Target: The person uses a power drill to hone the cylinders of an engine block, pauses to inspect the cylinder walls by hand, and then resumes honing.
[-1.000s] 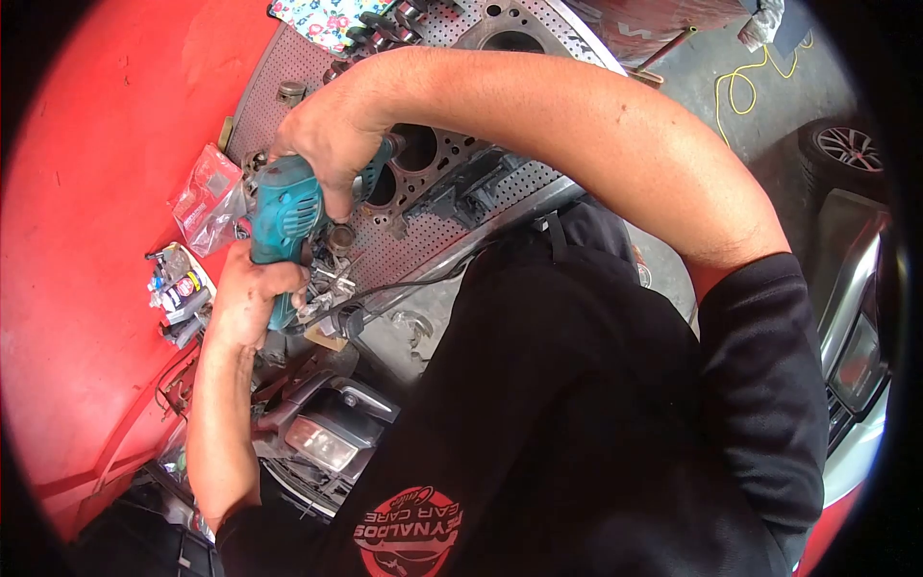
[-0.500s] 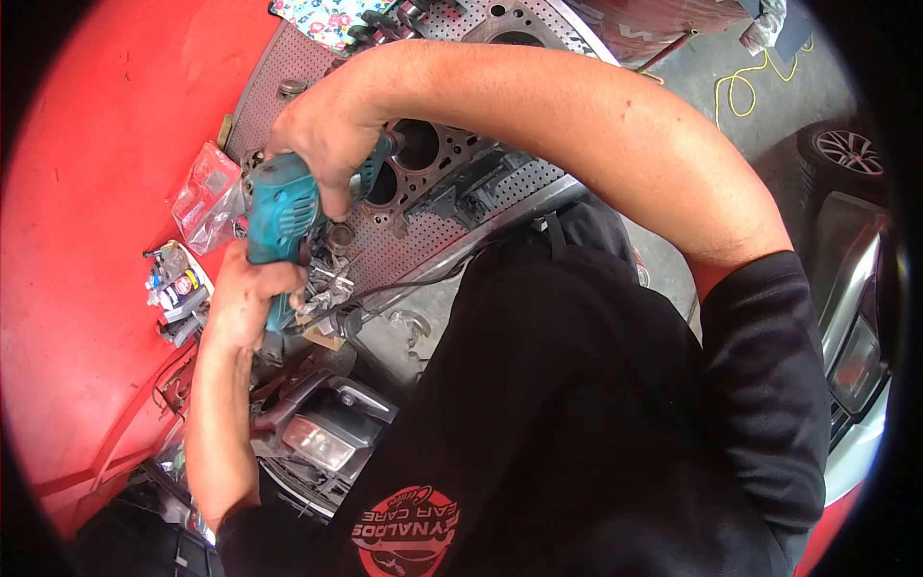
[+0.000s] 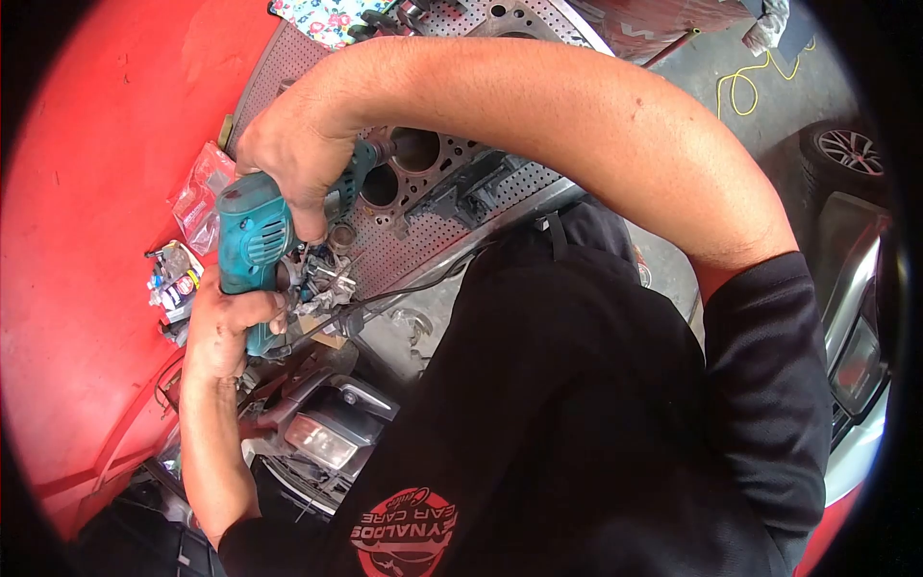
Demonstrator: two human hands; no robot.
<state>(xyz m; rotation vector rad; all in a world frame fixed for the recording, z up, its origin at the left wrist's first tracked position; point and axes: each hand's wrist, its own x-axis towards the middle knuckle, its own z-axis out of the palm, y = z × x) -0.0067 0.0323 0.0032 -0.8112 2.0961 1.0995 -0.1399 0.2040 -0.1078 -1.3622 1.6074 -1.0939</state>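
Observation:
A teal corded power drill (image 3: 258, 231) lies across the upper left, its chuck end pointing right toward a cylinder bore. My left hand (image 3: 226, 322) is closed around its handle, fingers near the trigger. Over the front of the drill body, my right hand (image 3: 298, 168) is wrapped from above, thumb down its near side. The engine block (image 3: 418, 188) has several round bores; the drill's front end is at one of them. What is fitted in the chuck is partly hidden and hard to make out.
The block rests on a perforated metal bench top (image 3: 385, 252). A small metal cup-shaped part (image 3: 341, 235) and crumpled wrapping (image 3: 329, 279) lie beside the drill. A plastic packet (image 3: 204, 197) and bottle (image 3: 181, 287) sit on the red panel (image 3: 96, 231). The black cord (image 3: 413, 287) runs below; a headlight (image 3: 322, 440) is lower.
The drill has shifted left and somewhat down, away from the bore, with both hands moving along with it. More of its front end shows. The engine block stays put.

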